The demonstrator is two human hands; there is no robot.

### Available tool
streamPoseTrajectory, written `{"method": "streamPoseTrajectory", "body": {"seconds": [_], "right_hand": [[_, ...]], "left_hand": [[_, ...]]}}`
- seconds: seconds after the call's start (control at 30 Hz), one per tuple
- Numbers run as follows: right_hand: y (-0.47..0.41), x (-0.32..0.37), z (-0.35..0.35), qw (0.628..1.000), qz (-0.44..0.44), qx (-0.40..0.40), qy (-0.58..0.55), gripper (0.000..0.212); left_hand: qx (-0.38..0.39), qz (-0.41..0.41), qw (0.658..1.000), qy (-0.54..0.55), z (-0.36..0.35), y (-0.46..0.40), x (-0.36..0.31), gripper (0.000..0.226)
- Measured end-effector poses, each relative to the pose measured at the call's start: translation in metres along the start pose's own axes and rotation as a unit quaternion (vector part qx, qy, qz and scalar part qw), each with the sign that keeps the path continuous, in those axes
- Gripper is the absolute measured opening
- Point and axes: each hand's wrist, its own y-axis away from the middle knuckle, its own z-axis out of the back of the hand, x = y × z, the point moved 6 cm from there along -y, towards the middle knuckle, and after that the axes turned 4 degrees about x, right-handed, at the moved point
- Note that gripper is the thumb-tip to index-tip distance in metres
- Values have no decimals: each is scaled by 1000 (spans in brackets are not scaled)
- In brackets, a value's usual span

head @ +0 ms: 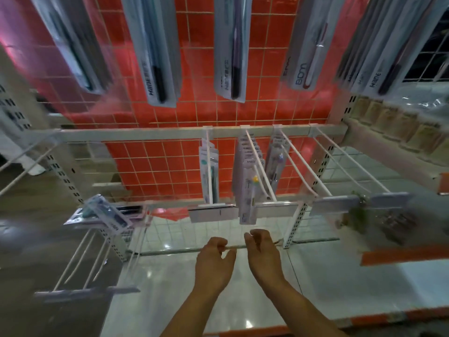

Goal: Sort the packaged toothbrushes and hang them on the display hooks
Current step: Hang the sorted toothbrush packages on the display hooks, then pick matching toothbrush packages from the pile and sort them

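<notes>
Both my hands hang below the middle row of hooks, fingers loosely curled, with nothing in them. My left hand (215, 260) and my right hand (261, 251) sit just under a stack of packaged toothbrushes (246, 176) on the centre hook. To its left hangs a smaller stack with a green brush (209, 171). Another stack with a purple brush (275, 164) hangs to its right. The upper row carries larger toothbrush packs (155, 57), blurred in this view. One pack (107, 212) lies tilted on the lower left hooks.
White empty hooks (306, 169) stick out to the right of the filled ones, with clear price-tag holders (332, 203) at their tips. More bare hooks (80, 261) stand at the lower left. A red-backed wire grid (170, 166) is behind, and glossy floor tiles lie below.
</notes>
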Motion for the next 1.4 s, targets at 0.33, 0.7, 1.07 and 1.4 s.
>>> {"method": "streamPoseTrajectory", "body": {"seconds": [0.33, 0.7, 1.07, 1.4], "right_hand": [[68, 33, -56, 987, 25, 149, 49, 13], [49, 61, -120, 962, 125, 225, 89, 9], [28, 87, -207, 957, 107, 245, 114, 23], [-30, 107, -302, 951, 154, 198, 180, 25]], "left_hand": [[-27, 49, 998, -14, 72, 47, 38, 20], [-105, 90, 989, 41, 119, 33, 74, 23], [-146, 187, 960, 148, 177, -1, 136, 32], [-150, 163, 975, 9, 220, -78, 193, 36]]}}
